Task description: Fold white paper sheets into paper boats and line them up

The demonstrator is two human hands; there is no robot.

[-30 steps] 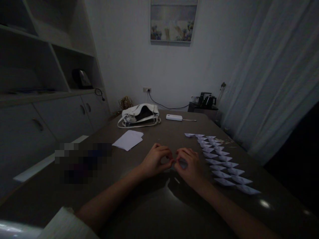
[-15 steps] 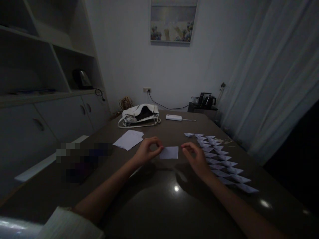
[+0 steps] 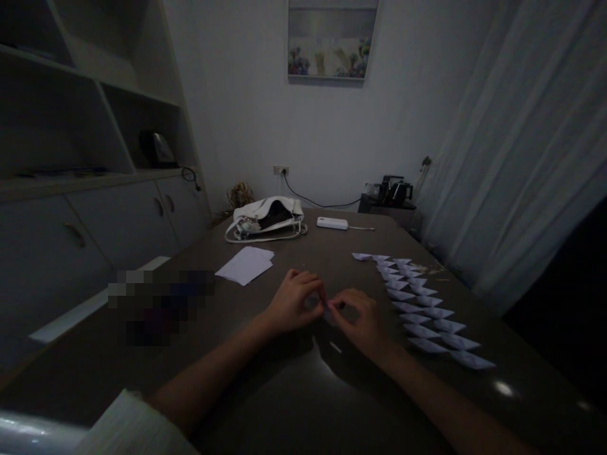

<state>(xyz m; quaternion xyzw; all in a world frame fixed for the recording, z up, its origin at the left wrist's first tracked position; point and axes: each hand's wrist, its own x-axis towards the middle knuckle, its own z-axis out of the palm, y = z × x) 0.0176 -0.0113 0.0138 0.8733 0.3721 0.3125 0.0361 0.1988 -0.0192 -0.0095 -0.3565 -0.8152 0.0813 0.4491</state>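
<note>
A small piece of white paper (image 3: 329, 316) is raised off the table between my hands, mostly covered by the fingers. My left hand (image 3: 296, 302) pinches it from the left with thumb and fingertips. From the right, my right hand (image 3: 361, 321) grips it too, and the fingertips of both hands nearly meet. How the paper is bent or folded at this point cannot be made out. To the right stand rows of folded white paper pieces (image 3: 419, 319), several in each row. A stack of white paper sheets (image 3: 245, 265) lies beyond my left hand.
At the table's (image 3: 294, 404) far end sit a white handbag (image 3: 268, 218) and a white power bank (image 3: 332, 223) with a short cable. A blurred-out dark object (image 3: 165, 306) is on the left side. Cabinets (image 3: 114, 221) line the left wall, and a curtain (image 3: 502, 139) hangs at right.
The paper was lying flat, touched by the left hand, with the right hand apart from it. Now both hands have come together and hold it up between their fingertips.
</note>
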